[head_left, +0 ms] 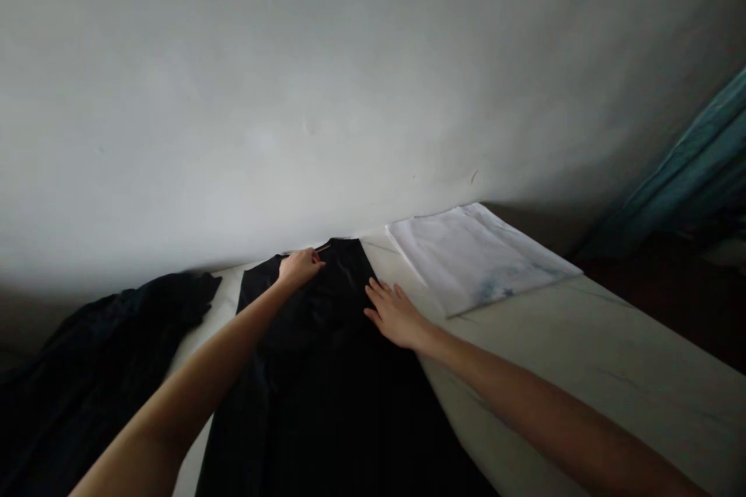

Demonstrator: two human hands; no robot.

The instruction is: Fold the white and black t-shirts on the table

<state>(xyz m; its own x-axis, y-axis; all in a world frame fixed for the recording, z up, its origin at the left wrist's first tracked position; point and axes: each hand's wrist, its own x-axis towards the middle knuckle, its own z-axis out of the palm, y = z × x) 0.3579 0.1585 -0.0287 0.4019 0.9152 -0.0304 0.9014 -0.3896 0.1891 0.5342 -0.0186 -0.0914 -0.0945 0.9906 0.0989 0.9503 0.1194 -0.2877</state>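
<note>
A pale surface [583, 357] runs along a white wall [291, 93], with a long black garment [326, 357] laid flat across it. The left hand [300, 268] pinches the garment's top edge, while the right hand [396, 316] lies open, fingers spread, on its side edge. A folded white cloth [475, 256] lies to the right, and a crumpled dark garment [116, 349] lies to the left.

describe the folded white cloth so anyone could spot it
Along the white wall lies a pale marbled surface. Against the wall, right of the black garment under the person's right hand, sits a flat folded white cloth, the only pale fabric, with a bluish smudge.
</note>
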